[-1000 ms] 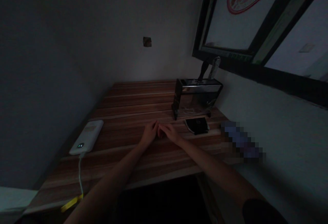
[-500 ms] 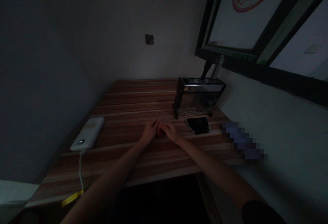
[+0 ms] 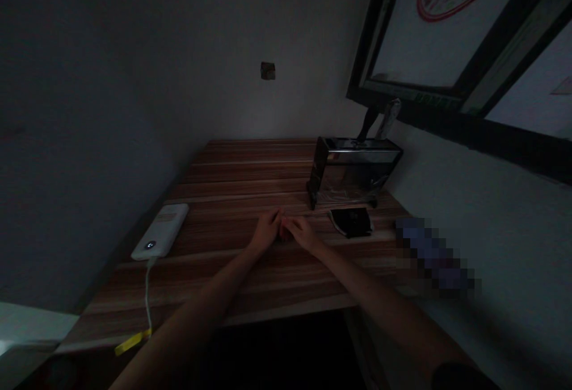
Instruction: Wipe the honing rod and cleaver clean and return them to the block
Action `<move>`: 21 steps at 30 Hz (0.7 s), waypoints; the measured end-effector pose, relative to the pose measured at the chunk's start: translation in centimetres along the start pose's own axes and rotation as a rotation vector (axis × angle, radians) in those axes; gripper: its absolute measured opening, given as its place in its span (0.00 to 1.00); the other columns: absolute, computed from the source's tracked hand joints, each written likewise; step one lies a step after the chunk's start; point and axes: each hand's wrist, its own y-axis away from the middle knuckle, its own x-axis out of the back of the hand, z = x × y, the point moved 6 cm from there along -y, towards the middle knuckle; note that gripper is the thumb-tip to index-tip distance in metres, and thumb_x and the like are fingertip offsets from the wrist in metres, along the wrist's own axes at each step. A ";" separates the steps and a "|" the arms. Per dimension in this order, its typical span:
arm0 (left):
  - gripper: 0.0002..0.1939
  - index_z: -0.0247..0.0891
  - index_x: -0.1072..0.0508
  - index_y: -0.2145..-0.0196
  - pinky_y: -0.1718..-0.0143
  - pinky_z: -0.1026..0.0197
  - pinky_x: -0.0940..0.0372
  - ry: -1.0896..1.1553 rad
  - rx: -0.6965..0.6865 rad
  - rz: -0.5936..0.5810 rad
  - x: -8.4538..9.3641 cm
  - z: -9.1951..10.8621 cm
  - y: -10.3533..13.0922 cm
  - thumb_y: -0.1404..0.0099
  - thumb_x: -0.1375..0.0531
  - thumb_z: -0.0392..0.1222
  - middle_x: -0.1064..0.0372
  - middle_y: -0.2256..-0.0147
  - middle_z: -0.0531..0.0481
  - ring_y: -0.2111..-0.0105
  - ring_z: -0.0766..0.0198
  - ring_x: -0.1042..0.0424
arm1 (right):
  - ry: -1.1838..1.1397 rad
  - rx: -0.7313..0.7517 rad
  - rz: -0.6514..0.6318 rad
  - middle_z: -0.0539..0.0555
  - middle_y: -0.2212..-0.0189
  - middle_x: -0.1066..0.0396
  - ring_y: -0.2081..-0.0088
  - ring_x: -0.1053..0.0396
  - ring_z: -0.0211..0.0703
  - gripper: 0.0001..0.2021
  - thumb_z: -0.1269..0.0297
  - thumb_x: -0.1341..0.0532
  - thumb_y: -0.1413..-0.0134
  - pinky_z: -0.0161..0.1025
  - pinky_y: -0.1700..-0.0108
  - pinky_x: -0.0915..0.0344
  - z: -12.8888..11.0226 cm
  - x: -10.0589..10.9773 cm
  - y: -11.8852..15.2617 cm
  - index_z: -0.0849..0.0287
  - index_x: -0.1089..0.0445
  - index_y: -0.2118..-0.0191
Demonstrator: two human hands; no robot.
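My left hand (image 3: 267, 227) and right hand (image 3: 304, 234) come together at the fingertips, fingers of both curled inward; it is too dark to tell whether they pinch anything. Behind my left hand, my bare left forearm (image 3: 218, 287) slants back and outward to the left; behind my right hand, my bare right forearm (image 3: 366, 287) slants back rightward.

The person's 2 hands, left hand (image 3: 266, 229) and right hand (image 3: 304, 235), are bare, as are the slender left forearm (image 3: 218, 283) and right forearm (image 3: 370, 292). A black or very dark sleeve (image 3: 456, 376) with a curved edge covers the right arm higher up, its weave lost in shadow.
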 end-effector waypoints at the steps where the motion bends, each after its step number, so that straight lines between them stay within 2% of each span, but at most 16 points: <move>1: 0.16 0.38 0.41 0.81 0.78 0.67 0.44 0.002 0.002 0.001 0.0 0.0 0.0 0.38 0.53 0.47 0.43 0.86 0.58 0.83 0.69 0.41 | 0.007 0.000 0.000 0.48 0.84 0.39 0.79 0.40 0.33 0.25 0.42 0.50 0.50 0.32 0.75 0.43 0.0 0.0 0.0 0.61 0.37 0.81; 9: 0.18 0.38 0.40 0.80 0.80 0.67 0.44 0.023 0.011 -0.033 -0.4 -0.4 0.1 0.37 0.54 0.49 0.43 0.87 0.58 0.85 0.69 0.40 | 0.061 0.005 0.005 0.48 0.83 0.39 0.79 0.41 0.33 0.24 0.43 0.50 0.49 0.32 0.76 0.43 -0.2 0.1 0.2 0.60 0.38 0.80; 21: 0.18 0.37 0.39 0.79 0.78 0.67 0.43 -0.010 -0.015 -0.074 -0.6 -0.7 0.2 0.36 0.54 0.49 0.40 0.85 0.56 0.82 0.69 0.38 | 0.169 0.011 0.033 0.47 0.84 0.40 0.80 0.41 0.34 0.22 0.47 0.47 0.49 0.32 0.76 0.45 0.1 0.2 0.1 0.60 0.37 0.82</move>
